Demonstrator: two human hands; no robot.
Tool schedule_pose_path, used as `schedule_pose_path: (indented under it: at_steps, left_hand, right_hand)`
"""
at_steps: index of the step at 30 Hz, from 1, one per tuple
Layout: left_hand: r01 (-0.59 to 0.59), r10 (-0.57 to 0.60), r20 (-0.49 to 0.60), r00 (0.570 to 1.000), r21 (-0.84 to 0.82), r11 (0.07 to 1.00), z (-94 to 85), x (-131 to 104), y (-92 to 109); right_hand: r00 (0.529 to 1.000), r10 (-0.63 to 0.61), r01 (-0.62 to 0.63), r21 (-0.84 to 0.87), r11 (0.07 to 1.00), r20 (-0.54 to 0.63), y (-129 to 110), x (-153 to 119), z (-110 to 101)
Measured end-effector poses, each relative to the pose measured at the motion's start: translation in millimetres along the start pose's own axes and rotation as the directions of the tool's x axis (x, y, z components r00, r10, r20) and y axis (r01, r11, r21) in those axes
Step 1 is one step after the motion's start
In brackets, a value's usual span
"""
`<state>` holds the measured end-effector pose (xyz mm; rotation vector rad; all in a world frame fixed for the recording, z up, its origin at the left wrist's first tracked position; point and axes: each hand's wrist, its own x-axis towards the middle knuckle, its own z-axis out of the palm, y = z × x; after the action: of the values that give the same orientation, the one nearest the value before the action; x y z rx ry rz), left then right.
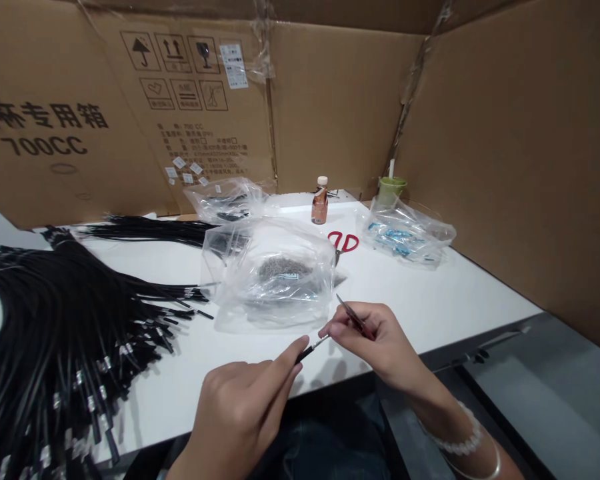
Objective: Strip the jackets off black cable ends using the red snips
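Note:
My left hand (pixel 247 400) pinches a black cord (pixel 305 354) between thumb and index finger, close to the table's front edge. A thin, light-coloured tip sticks out of the cord toward the fingertips of my right hand (pixel 375 337), which meet at its end. Held in the same right hand is a small tool with a pointed metal blade and a reddish handle (pixel 363 325); the blade points up and left. Just beyond the hands lies a clear plastic bag (pixel 280 300) with small grey pieces (pixel 283 270) inside.
Bundles of black cords (pixel 65 307) cover the left side. Red-handled scissors (pixel 349 243), a small bottle (pixel 320 202), a green cup (pixel 392 189) and a bag with blue items (pixel 405 237) stand or lie farther back. Cardboard walls (pixel 340 107) enclose the table (pixel 460 307).

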<state>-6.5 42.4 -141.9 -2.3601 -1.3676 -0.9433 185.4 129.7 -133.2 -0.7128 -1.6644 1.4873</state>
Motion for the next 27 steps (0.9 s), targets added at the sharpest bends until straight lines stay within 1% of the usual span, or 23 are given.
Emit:
schedule_pose_path:
  at_steps: [2,4,6,8,9,11,13,14,15,16,17,18,19,20,21,22,23,24,26,27]
  left_hand:
    - [-0.092,0.102,-0.04,0.994,0.211,0.973,0.2,0.3,-0.9]
    - [-0.158,0.186,-0.053,0.981,0.34,0.927,-0.5,0.1,-1.5]
    - [-0.197,0.236,-0.054,0.97,0.391,0.899,-2.1,0.0,-2.2]
    - [-0.225,0.26,-0.035,0.965,0.396,0.89,-4.1,0.4,-2.9]
    - [-0.243,0.269,-0.015,0.963,0.384,0.891,-5.1,0.7,-3.4]
    - [-0.277,0.283,0.031,0.959,0.329,0.903,-6.4,1.4,-4.4]
    - [-0.263,0.261,0.04,0.965,0.242,0.934,-7.0,1.0,-5.6]
    - [-0.226,0.223,0.036,0.974,0.171,0.959,-7.2,0.3,-6.0]
    - [-0.163,0.162,0.028,0.986,0.076,0.984,-7.5,-0.6,-6.2]
    - [-0.074,0.075,0.028,0.997,-0.041,0.996,-8.0,-1.6,-6.2]
    - [0.048,-0.038,0.058,0.998,-0.174,0.983,-8.7,-2.4,-5.9]
    - [0.201,-0.169,0.126,0.978,-0.309,0.93,-9.7,-2.8,-5.4]
    - [0.373,-0.301,0.228,0.926,-0.423,0.826,-10.8,-2.6,-4.8]
    - [0.535,-0.404,0.353,0.844,-0.505,0.677,-12.0,-1.8,-4.0]
    - [0.659,-0.456,0.477,0.752,-0.557,0.505,-13.0,-0.3,-3.4]
    - [0.736,-0.459,0.579,0.674,-0.584,0.343,-13.9,1.6,-2.9]
    - [0.769,-0.434,0.647,0.627,-0.604,0.21,-14.5,3.8,-2.5]
    - [0.775,-0.394,0.69,0.607,-0.622,0.106,-14.8,6.0,-2.3]
    - [0.76,-0.323,0.733,0.599,-0.647,-0.06,-14.5,9.5,-1.8]
    - [0.754,-0.3,0.754,0.584,-0.641,-0.144,-13.9,10.5,-1.3]
  right_hand:
    - [0.999,0.042,-0.042,-0.002,0.999,-0.003,-0.4,1.7,0.9]
    - [0.997,0.076,-0.076,-0.023,0.997,0.005,-1.0,2.9,1.1]
    - [0.994,0.106,-0.105,-0.06,0.993,0.022,-1.0,2.9,0.1]
    - [0.991,0.123,-0.117,-0.127,0.985,0.044,-0.5,2.3,-1.7]
    - [0.993,0.111,-0.1,-0.183,0.978,0.048,0.0,2.0,-2.6]
    - [0.999,0.042,-0.03,-0.303,0.952,0.033,0.7,1.8,-4.1]
    - [0.997,-0.062,0.045,-0.37,0.928,-0.036,0.5,2.2,-5.3]
    - [0.99,-0.113,0.072,-0.377,0.923,-0.09,-0.1,2.4,-5.9]
    - [0.978,-0.152,0.089,-0.371,0.924,-0.145,-0.8,2.3,-6.5]
    - [0.965,-0.183,0.104,-0.365,0.925,-0.19,-1.7,2.0,-7.2]
    - [0.953,-0.207,0.118,-0.362,0.925,-0.22,-2.4,1.2,-8.0]
    - [0.947,-0.226,0.134,-0.36,0.924,-0.229,-2.7,0.0,-8.7]
    - [0.945,-0.24,0.152,-0.353,0.923,-0.222,-2.6,-1.5,-9.2]
    - [0.944,-0.256,0.175,-0.342,0.923,-0.207,-1.8,-3.2,-9.5]
    - [0.942,-0.276,0.203,-0.335,0.92,-0.19,-0.6,-5.1,-9.3]
    - [0.938,-0.299,0.229,-0.335,0.914,-0.175,1.2,-7.0,-8.6]
    - [0.933,-0.321,0.251,-0.347,0.904,-0.163,3.1,-8.7,-7.2]
    - [0.926,-0.345,0.27,-0.366,0.89,-0.155,5.0,-10.1,-5.2]
    - [0.909,-0.387,0.3,-0.403,0.865,-0.153,7.6,-12.3,0.6]
    - [0.905,-0.396,0.309,-0.394,0.865,-0.159,8.0,-12.9,4.1]
